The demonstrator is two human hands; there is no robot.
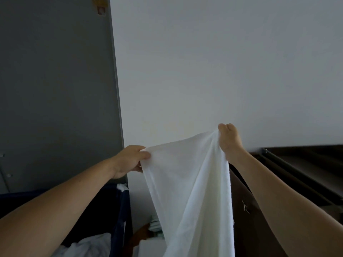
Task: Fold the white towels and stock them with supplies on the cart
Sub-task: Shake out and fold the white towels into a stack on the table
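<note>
A plain white wall (222, 62) fills the view. Left of it stands a grey panel (55, 89); low at its right, a dark brown cabinet (306, 173).

From my feed, the dark brown wooden cabinet (306, 175) fills the right side. Long dark rails run along its top, and I can't make out anything else lying there. Left of the cabinet stands a navy fabric-sided bin (121, 216) with crumpled white linen (89, 245) heaped inside. Between the bin and the cabinet, low down, I see a small stack of folded white cloths (155, 225) on brownish floor (138, 236).
</note>
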